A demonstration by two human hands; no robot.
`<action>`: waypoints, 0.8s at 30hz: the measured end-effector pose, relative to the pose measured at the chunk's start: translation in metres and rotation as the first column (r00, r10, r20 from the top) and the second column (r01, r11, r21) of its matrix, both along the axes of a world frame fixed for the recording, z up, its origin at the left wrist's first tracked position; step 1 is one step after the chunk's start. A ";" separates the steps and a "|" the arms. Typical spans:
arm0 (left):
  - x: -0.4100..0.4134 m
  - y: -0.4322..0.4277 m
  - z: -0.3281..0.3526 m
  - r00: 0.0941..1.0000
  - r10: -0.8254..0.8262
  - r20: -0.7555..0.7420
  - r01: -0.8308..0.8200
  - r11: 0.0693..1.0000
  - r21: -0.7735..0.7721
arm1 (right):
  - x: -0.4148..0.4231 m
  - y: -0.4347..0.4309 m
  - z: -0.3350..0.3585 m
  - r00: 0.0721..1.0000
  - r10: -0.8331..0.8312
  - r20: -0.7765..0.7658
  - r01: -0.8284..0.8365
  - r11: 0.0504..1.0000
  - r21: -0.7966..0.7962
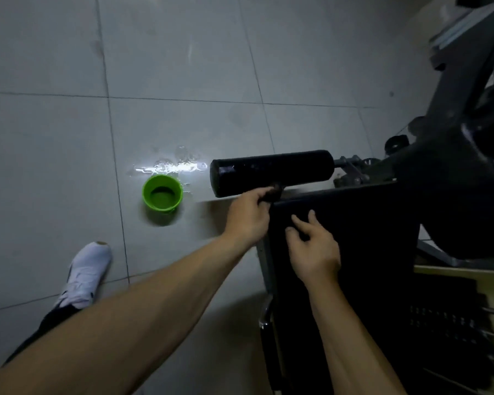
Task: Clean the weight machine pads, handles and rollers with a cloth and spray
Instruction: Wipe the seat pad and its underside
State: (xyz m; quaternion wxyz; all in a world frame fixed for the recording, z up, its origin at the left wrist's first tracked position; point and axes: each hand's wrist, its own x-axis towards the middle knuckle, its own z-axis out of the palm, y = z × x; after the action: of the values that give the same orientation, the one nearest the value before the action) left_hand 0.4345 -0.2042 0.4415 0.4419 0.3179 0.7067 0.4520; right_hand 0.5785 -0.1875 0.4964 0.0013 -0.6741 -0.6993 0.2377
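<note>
A black foam roller (271,171) juts out leftward from the dark machine frame (451,155). Just under the roller, my left hand (248,216) grips a small dark cloth (273,194) at the front edge of the black seat pad (362,232). My right hand (315,252) rests on that pad with its fingers spread and loosely bent, holding nothing. No spray bottle is in view.
A green bucket (162,196) stands on the grey tiled floor left of the roller, with a wet, shiny puddle (169,166) behind it. My white shoe (84,276) is at the lower left. A weight stack with pins (454,326) sits at the lower right.
</note>
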 end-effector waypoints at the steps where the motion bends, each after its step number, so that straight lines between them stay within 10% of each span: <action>1: -0.004 -0.004 -0.002 0.998 -0.061 -0.021 0.061 0.997 0.038 | -0.011 0.003 0.000 0.993 -0.107 -0.040 0.109 0.993 0.039; 8: -0.040 0.008 -0.001 0.911 -0.404 -0.084 0.412 0.904 0.119 | -0.062 0.021 -0.004 0.937 -0.350 0.005 0.350 0.937 0.002; 14: -0.039 0.100 -0.019 0.659 -0.749 -0.069 0.751 0.660 0.014 | -0.063 0.011 -0.005 0.918 -0.386 -0.089 0.383 0.922 -0.048; 24: -0.074 0.069 -0.006 0.555 -0.814 -0.172 0.832 0.541 0.122 | -0.058 0.001 -0.015 0.862 -0.471 -0.187 0.478 0.878 -0.009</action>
State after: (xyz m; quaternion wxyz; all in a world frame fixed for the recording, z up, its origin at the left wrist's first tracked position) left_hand 0.3606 -0.1356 0.4355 0.5361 0.6737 0.4480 0.2409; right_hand 0.5208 -0.1862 0.4814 0.1368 -0.8005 -0.5130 0.2780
